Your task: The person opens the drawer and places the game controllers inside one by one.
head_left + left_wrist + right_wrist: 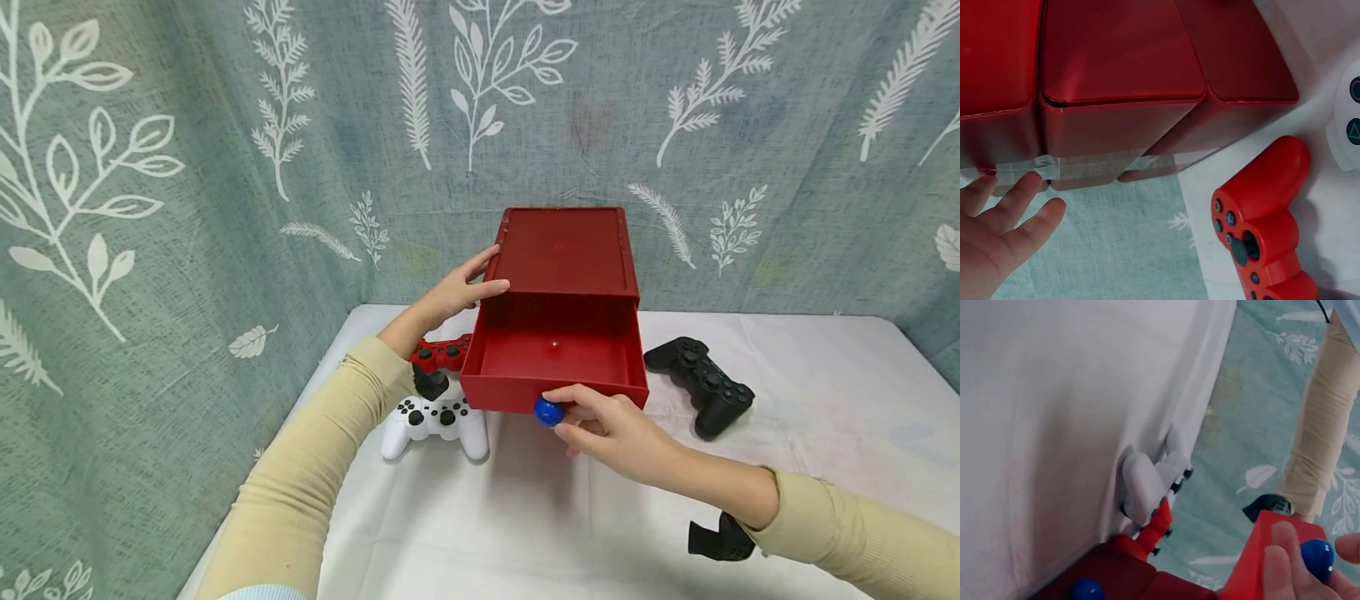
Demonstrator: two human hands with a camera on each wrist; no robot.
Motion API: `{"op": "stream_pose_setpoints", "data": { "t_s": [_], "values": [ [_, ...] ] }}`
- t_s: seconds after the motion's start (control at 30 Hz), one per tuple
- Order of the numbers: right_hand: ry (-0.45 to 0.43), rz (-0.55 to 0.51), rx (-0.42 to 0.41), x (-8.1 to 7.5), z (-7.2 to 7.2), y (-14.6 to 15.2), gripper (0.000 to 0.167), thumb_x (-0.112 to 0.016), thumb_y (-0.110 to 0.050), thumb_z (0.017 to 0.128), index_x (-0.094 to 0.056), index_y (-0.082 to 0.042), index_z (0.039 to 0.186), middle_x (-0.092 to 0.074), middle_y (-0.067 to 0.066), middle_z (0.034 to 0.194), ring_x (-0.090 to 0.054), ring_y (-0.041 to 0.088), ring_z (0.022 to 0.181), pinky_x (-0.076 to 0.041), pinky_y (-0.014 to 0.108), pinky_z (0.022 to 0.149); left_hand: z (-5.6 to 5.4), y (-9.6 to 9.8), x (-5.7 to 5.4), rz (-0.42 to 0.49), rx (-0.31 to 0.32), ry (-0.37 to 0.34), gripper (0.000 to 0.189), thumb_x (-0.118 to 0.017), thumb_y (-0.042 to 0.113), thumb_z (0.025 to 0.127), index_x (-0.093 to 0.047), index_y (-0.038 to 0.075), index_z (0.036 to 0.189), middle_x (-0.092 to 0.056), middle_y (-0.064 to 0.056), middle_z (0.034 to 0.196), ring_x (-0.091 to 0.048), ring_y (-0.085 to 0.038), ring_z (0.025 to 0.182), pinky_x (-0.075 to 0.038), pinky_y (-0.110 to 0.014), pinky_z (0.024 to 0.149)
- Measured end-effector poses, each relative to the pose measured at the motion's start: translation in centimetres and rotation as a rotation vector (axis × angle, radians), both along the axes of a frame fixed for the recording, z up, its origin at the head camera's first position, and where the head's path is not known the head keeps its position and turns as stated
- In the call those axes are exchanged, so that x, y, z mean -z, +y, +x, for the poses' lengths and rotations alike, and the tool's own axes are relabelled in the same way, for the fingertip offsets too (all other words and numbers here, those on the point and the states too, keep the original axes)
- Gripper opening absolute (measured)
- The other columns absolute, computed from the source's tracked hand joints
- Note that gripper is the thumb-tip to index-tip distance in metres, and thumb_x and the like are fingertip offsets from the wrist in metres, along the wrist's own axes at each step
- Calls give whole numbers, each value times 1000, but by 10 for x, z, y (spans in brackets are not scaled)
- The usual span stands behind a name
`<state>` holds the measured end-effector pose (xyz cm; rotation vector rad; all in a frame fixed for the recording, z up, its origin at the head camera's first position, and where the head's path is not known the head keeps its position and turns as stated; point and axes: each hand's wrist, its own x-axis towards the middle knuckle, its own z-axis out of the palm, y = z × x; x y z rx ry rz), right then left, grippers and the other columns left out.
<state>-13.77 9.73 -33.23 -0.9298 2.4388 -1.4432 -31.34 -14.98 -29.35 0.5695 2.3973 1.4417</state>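
A red drawer unit (562, 250) stands against the curtain, its top drawer (495, 394) pulled out towards me. My right hand (618, 433) pinches the round blue knob (548, 412) on that drawer's front between thumb and fingers. At the unit's upper left edge lies my left hand (459, 292), fingers extended, with fingertips touching its side and top. The left wrist view shows those fingers (1019, 215) spread at the unit's wall, beside a strip of clear tape (1085, 165). Lower down, a second blue knob (1087, 589) appears in the right wrist view.
Left of the unit lie a red game controller (441, 354), partly behind my left forearm, and a white one (438, 423). A black controller (701, 383) lies to the right. White cloth covers the table (435, 533); a patterned green curtain (337, 150) hangs behind and at left.
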Motion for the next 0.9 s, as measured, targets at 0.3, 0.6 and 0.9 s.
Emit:
{"op": "stream_pose_setpoints", "data": {
  "t_s": [0.3, 0.6, 0.9],
  "values": [
    [5, -25, -76, -10, 5, 13, 39, -57, -14, 91, -48, -10, 129, -66, 14, 106, -64, 8, 70, -52, 26, 70, -1, 0, 1, -3, 3, 7, 70, -54, 39, 87, -16, 38, 145, -18, 1, 152, -32, -25, 131, -35, -51, 96],
    [-40, -21, -78, -21, 6, 26, 41, -57, -16, 91, -49, -8, 130, -65, 12, 105, -64, 11, 75, -54, 31, 68, -1, 0, 0, 4, 20, -12, 69, -53, 40, 88, -14, 39, 146, -14, 0, 153, -30, -26, 133, -32, -53, 98],
    [72, -45, -68, -32, 9, 42, 41, -57, -10, 90, -48, -3, 129, -68, 12, 99, -65, 9, 69, -54, 29, 64, -2, -1, 1, -3, 19, -16, 71, -53, 42, 87, -13, 39, 145, -13, 1, 153, -28, -26, 133, -33, -53, 97]
  ]
}}
